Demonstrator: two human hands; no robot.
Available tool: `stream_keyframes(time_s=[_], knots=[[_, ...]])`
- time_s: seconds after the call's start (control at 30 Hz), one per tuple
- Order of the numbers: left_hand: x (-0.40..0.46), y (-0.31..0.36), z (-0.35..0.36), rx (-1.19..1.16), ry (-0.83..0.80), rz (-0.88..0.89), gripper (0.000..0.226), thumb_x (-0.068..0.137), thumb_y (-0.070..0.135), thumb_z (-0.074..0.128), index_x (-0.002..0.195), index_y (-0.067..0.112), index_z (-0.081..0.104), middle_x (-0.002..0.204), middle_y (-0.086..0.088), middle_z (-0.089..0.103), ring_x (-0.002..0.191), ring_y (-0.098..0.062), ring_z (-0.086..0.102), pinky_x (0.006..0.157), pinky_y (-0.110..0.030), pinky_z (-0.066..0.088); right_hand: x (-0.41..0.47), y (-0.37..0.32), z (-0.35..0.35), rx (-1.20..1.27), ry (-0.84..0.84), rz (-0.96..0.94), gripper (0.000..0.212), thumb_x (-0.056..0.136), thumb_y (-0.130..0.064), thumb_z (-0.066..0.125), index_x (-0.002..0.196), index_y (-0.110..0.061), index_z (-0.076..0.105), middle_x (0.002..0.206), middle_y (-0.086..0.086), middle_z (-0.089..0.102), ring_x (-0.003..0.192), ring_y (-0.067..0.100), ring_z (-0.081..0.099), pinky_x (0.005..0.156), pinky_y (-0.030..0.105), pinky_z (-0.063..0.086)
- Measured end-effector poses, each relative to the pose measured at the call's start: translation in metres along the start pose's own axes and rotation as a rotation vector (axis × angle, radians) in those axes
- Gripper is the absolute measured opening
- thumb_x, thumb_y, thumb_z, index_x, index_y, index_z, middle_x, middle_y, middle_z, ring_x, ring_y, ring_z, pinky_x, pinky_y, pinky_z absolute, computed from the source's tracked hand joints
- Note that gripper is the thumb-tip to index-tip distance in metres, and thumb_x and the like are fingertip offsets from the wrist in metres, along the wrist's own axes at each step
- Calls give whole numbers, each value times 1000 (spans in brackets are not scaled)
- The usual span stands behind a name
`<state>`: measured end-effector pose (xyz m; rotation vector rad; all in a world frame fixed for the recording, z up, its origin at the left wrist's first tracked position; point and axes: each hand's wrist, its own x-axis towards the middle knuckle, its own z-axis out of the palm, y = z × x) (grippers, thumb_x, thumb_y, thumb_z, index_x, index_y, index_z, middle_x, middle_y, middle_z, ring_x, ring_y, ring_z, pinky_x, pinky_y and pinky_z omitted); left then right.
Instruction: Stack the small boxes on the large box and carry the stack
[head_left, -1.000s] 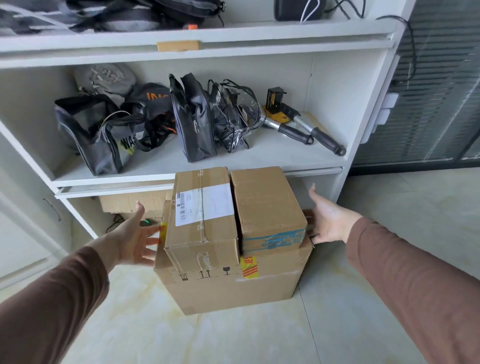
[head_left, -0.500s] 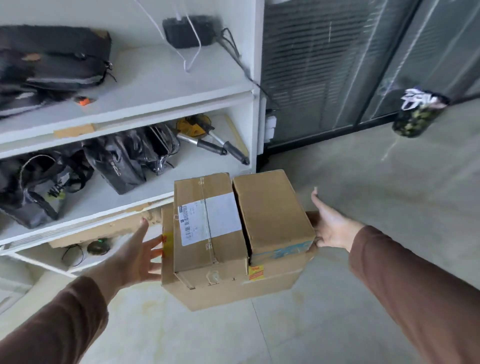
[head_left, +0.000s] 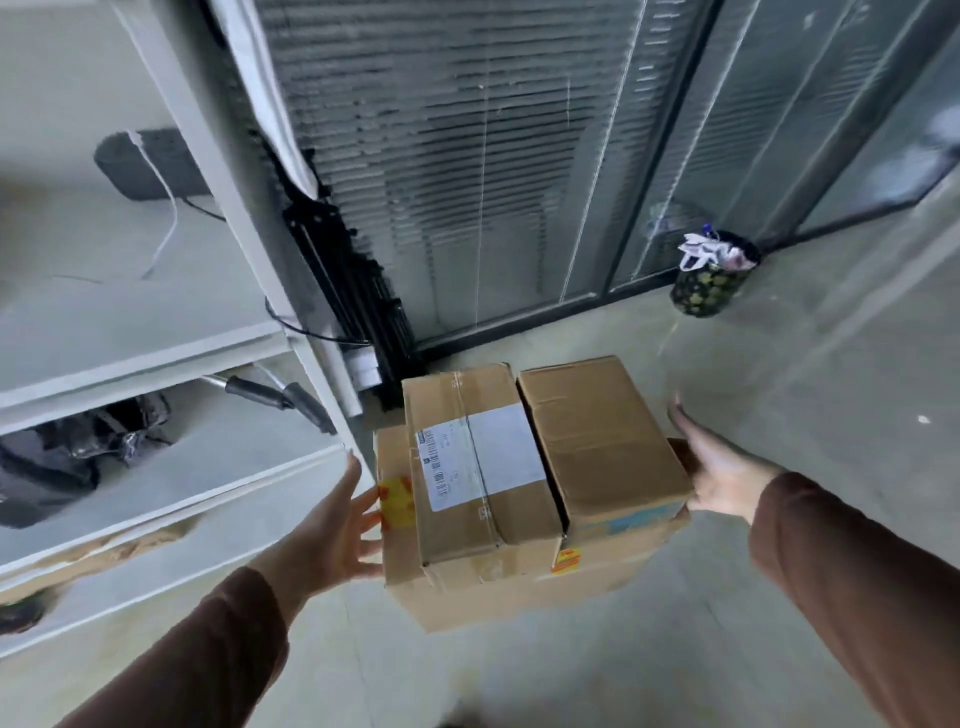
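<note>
Two small cardboard boxes lie side by side on a large cardboard box (head_left: 519, 592). The left small box (head_left: 478, 467) carries a white shipping label; the right small box (head_left: 597, 441) is plain with a blue strip on its front. The stack is up off the floor between my hands. My left hand (head_left: 332, 525) presses flat against the large box's left side, fingers spread. On the opposite side my right hand (head_left: 722, 467) presses the large box, its fingers partly hidden behind it.
A white shelf unit (head_left: 171, 467) with dark bags and tools stands at the left. Straight ahead is a glass partition with blinds (head_left: 493, 182). A dark patterned bin (head_left: 711, 280) sits on the pale tiled floor at the right, near the partition.
The view has swung right, away from the shelf toward the glass partition. The stack has risen and turned with me; both hands keep their hold on the large box's sides.
</note>
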<state>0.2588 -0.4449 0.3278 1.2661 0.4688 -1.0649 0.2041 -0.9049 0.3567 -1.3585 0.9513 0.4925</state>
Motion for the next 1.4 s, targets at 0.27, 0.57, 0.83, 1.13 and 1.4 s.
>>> stream_keyframes(time_s=[0.27, 0.57, 0.83, 1.13, 1.4], knots=[[151, 108, 79, -16, 80, 28, 103, 73, 97, 26, 157, 40, 42, 167, -4, 40, 146, -37, 45, 114, -61, 40, 149, -116, -67, -38, 62, -22, 127, 48, -108, 42, 136, -19, 69, 130, 15, 76, 125, 37, 68, 117, 61, 41], [327, 223, 116, -106, 225, 59, 84, 78, 94, 23, 129, 40, 63, 147, 5, 58, 133, -26, 54, 114, -54, 39, 360, -253, -76, -45, -22, -40, 102, 76, -97, 26, 125, -23, 75, 108, 9, 83, 114, 33, 72, 116, 58, 42], [460, 281, 125, -224, 360, 64, 97, 72, 98, 26, 148, 44, 50, 152, 6, 53, 140, -26, 47, 120, -56, 31, 524, -322, -72, -59, -99, -47, 98, 73, -96, 30, 105, -16, 77, 94, 12, 84, 77, 28, 80, 90, 44, 57], [523, 312, 131, -305, 503, 77, 76, 80, 92, 26, 110, 34, 65, 134, -3, 67, 128, -29, 59, 101, -46, 47, 601, -365, -64, -93, -153, -18, 99, 71, -99, 32, 121, -23, 72, 86, 1, 84, 95, 24, 75, 92, 43, 57], [512, 328, 147, -303, 462, 158, 86, 84, 90, 16, 139, 37, 55, 141, -3, 62, 113, -23, 61, 112, -50, 41, 594, -380, -64, -99, -186, -11, 108, 70, -100, 28, 129, -22, 73, 122, 5, 79, 121, 25, 71, 117, 47, 43]])
